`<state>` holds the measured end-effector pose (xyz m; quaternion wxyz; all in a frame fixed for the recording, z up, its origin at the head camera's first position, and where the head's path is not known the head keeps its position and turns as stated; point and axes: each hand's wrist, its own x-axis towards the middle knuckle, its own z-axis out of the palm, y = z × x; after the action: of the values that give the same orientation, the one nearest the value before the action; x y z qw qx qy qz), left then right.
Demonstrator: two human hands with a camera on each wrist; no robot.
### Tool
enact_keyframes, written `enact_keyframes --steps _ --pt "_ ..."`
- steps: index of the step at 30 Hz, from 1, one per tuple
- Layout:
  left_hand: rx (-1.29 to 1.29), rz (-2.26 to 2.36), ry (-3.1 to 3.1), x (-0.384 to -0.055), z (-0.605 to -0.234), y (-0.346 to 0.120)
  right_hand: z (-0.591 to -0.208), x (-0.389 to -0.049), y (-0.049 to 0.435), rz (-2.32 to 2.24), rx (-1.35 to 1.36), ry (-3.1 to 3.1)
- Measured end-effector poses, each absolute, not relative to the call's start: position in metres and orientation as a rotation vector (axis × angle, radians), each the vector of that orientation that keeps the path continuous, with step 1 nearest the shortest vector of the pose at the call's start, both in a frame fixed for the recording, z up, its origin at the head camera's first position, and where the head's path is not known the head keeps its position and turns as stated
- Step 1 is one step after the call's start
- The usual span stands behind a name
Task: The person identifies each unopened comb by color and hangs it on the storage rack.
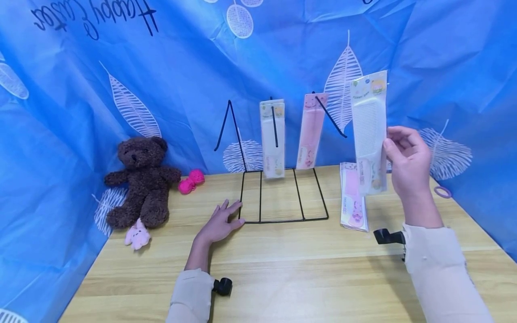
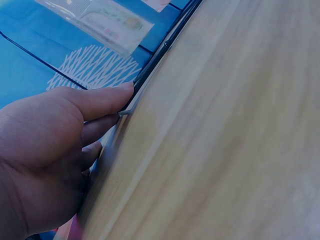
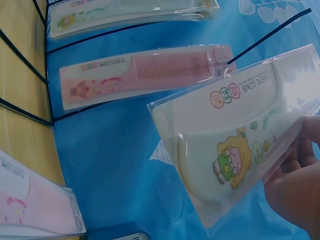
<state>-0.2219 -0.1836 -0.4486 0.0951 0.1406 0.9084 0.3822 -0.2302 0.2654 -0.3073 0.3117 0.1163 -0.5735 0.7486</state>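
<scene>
A white-green plastic comb in a clear packet (image 1: 368, 139) is held upright by its right edge in my right hand (image 1: 409, 161), raised above the table. In the right wrist view the comb packet (image 3: 220, 135) is close up, a cartoon girl on its handle. With fingers spread, my left hand (image 1: 220, 224) rests on the table and touches the front left corner of the black wire rack (image 1: 282, 221). Pale packaged combs (image 1: 268, 154) hang on the rack's middle hook, and a pink packaged comb (image 1: 311, 139) hangs on the right hook. The left hook (image 1: 229, 112) is bare.
More pink packaged combs (image 1: 351, 202) lie on the table (image 1: 282, 273) below the raised packet. A brown teddy bear (image 1: 143, 179), a pink bow (image 1: 191, 181) and a small pink toy (image 1: 138, 235) are at the left. A purple ring (image 1: 442, 192) lies far right.
</scene>
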Motion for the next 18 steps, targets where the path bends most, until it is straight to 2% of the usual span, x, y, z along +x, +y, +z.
enact_keyframes --steps 18 --pt "0.406 1.139 2.698 -0.223 -0.450 -0.183 -0.295 -0.219 0.251 2.026 0.575 -1.443"
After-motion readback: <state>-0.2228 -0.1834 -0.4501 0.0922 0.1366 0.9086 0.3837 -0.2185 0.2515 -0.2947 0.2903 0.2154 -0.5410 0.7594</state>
